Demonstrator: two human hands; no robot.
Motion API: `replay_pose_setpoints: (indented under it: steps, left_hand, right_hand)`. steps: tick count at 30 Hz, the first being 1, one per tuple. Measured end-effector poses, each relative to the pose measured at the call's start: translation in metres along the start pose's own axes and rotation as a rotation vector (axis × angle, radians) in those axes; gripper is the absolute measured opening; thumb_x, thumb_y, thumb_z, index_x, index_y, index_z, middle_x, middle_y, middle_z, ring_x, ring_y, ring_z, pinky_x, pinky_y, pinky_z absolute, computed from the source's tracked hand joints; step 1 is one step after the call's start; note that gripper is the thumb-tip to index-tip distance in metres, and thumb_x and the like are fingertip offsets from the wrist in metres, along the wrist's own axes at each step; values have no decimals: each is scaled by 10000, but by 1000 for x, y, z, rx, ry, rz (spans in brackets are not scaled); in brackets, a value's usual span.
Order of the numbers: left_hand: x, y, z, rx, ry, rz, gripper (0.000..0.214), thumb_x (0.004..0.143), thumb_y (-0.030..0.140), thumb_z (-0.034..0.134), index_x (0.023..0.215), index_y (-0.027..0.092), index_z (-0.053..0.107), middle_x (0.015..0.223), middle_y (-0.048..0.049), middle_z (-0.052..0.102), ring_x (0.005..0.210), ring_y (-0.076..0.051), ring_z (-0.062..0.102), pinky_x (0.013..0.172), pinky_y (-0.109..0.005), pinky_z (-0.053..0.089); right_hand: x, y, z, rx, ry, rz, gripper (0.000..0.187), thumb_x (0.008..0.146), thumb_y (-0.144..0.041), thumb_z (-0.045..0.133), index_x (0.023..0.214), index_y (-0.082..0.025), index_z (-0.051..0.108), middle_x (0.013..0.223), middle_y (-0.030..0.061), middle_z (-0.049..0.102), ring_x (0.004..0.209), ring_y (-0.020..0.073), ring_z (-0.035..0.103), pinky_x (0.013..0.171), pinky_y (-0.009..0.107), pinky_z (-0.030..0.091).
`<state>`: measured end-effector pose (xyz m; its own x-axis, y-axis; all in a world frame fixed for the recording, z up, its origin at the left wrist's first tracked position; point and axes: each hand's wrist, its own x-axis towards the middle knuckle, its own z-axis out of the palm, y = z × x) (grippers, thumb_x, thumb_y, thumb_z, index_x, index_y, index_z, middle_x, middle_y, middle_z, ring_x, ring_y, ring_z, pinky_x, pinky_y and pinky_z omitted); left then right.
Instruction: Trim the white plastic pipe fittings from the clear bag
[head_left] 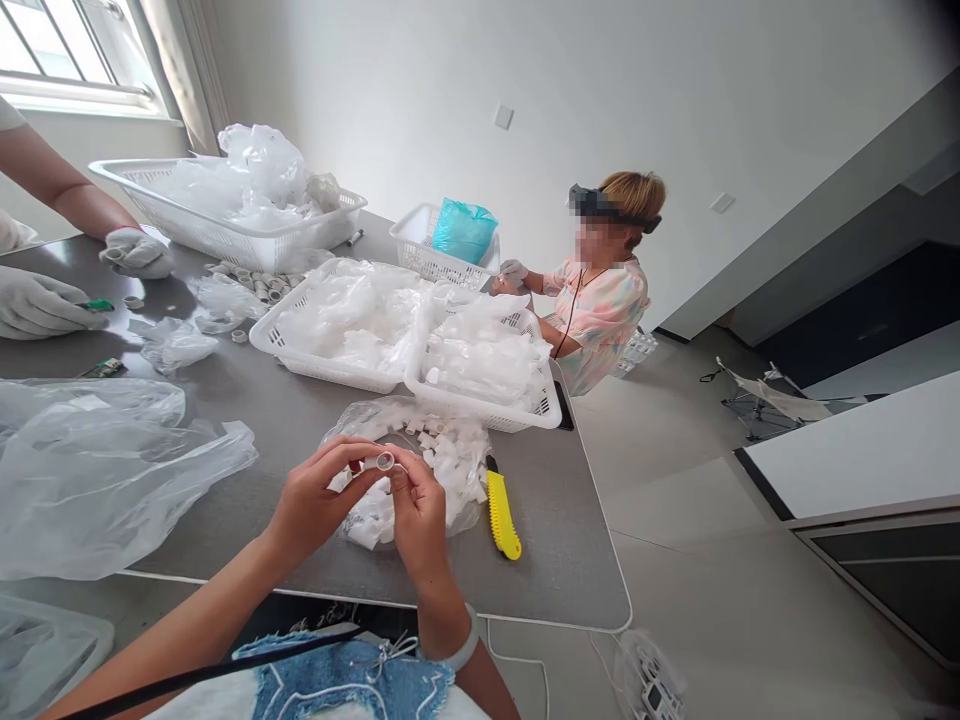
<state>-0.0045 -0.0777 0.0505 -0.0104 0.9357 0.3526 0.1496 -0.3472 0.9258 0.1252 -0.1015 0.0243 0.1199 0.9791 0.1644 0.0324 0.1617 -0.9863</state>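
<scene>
Between my two hands is a short white plastic tube (385, 461), its round open end facing me. The fingers of my left hand (319, 490) are closed on its left side. My right hand (418, 500) pinches it from the right with thumb and fingers. Beneath both hands lies a clear plastic bag (457, 500) with many small white pieces in and on it, partly hidden by my hands. Just right of that bag rests a yellow utility knife (502, 510) on the grey table (559, 560).
White baskets (337, 375) full of plastic bags stand beyond my hands. A loose clear bag (112, 480) lies at left. Gloved hands (45, 305) of a co-worker are at far left, near a heap of tubes (262, 285). Another person (600, 290) sits across, beside a basket holding a turquoise bag (463, 230).
</scene>
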Motion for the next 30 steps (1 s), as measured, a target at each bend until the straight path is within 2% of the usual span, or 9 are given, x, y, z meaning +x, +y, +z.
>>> replay_pose_setpoints:
  steps: [5, 8, 11, 15, 18, 21, 24, 26, 30]
  left_hand:
    - [-1, -1, -2, 75, -28, 82, 86, 760, 309, 773, 811, 240, 780, 819, -68, 758, 717, -202, 645, 630, -261, 497]
    - [-2, -1, -2, 70, -9, 49, 121, 727, 322, 809, 804, 237, 772, 814, -53, 748, 658, -175, 604, 639, -255, 500]
    - [0, 0, 2, -151, -21, -129, 201, 681, 345, 847, 797, 205, 761, 756, -43, 719, 645, -166, 604, 636, -254, 513]
    - [3, -1, 8, -480, -17, -363, 337, 649, 410, 874, 825, 162, 729, 696, -36, 688, 612, -161, 621, 610, -265, 539]
    - [3, -8, 11, -321, -10, -274, 304, 703, 442, 824, 805, 172, 729, 780, -57, 709, 679, -190, 655, 622, -286, 563]
    - [7, -17, 9, -23, 73, -31, 252, 804, 450, 711, 837, 201, 739, 911, -70, 714, 770, -212, 679, 651, -297, 575]
    - [31, -22, -4, 235, 54, 150, 286, 890, 418, 590, 1024, 215, 740, 991, -75, 712, 752, -193, 684, 647, -284, 569]
    - [63, -26, -17, 379, 39, 181, 340, 913, 394, 556, 1154, 202, 700, 1060, -90, 702, 800, -203, 697, 705, -298, 575]
    - [146, -40, -33, 681, -14, -6, 322, 907, 253, 565, 1188, 120, 655, 1139, -136, 679, 940, -251, 687, 868, -361, 533]
  right_hand:
    - [-2, 5, -5, 8, 28, 116, 470, 950, -551, 494, 1210, -225, 711, 1099, 68, 769, 989, 212, 717, 879, 335, 572]
    - [-4, 5, -6, -26, 131, 38, 453, 945, -545, 504, 1188, -232, 723, 1284, 84, 698, 1187, 232, 649, 1011, 379, 526]
    - [-6, 7, -2, 78, 50, -14, 477, 940, -541, 537, 1301, -254, 658, 1454, 72, 578, 1385, 244, 504, 1144, 423, 428]
    - [-4, 13, 9, 413, -24, 185, 629, 922, -643, 505, 1399, -237, 563, 1395, 91, 626, 1325, 236, 569, 1109, 427, 474]
    - [4, 12, 16, 590, -38, 297, 646, 838, -668, 620, 1328, -247, 604, 1323, 80, 672, 1228, 223, 635, 1088, 407, 489]
    - [22, 3, 21, 621, -74, 335, 560, 759, -627, 732, 1177, -259, 672, 1104, 37, 748, 1041, 200, 701, 988, 363, 544]
    - [57, -5, 25, 513, -100, 240, 443, 761, -612, 727, 987, -232, 699, 953, 19, 749, 944, 194, 703, 903, 340, 561]
    - [90, -7, 28, 404, -94, 172, 395, 760, -591, 733, 868, -215, 679, 879, 14, 737, 924, 183, 702, 881, 319, 551]
    - [158, -6, 34, 270, -38, 194, 332, 815, -525, 696, 800, -200, 626, 825, 22, 715, 907, 158, 698, 783, 263, 523]
